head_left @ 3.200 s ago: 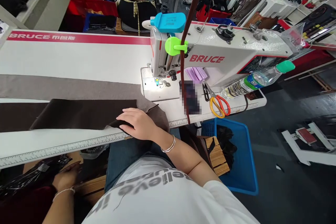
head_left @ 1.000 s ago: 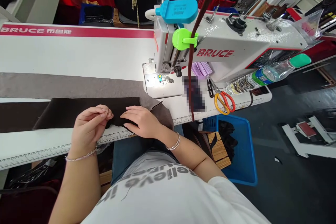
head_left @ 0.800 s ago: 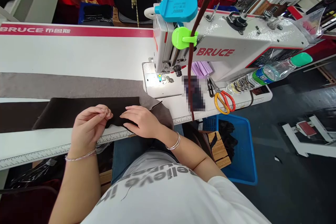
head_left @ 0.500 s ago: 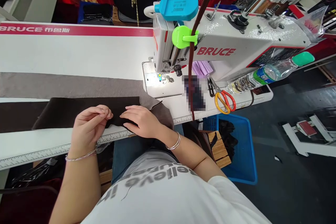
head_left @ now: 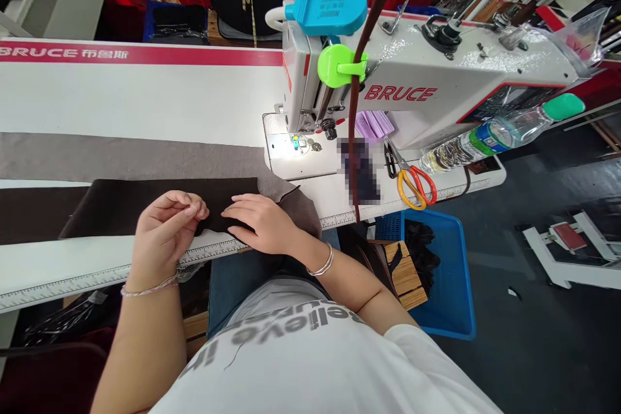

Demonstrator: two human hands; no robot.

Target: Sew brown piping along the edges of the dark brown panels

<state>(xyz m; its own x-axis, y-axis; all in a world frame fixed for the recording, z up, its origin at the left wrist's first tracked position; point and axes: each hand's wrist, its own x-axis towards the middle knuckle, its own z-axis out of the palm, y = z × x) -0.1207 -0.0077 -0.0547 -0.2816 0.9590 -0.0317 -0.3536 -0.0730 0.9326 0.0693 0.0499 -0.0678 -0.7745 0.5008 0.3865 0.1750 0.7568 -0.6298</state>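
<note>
The left hand point(head_left: 162, 233) is no longer low in the bottom left corner of the frame, below the table edge among the dark things there. It is now up on the near edge of the table point(head_left: 72, 268), left of centre. Its fingertips point(head_left: 196, 209) are pinched together at the near rim of the dark brown fabric point(head_left: 121, 204), just beside the right hand point(head_left: 264, 223). The view shifts too: the sewing machine point(head_left: 436, 77) sits a little higher and further right in the frame.
</note>
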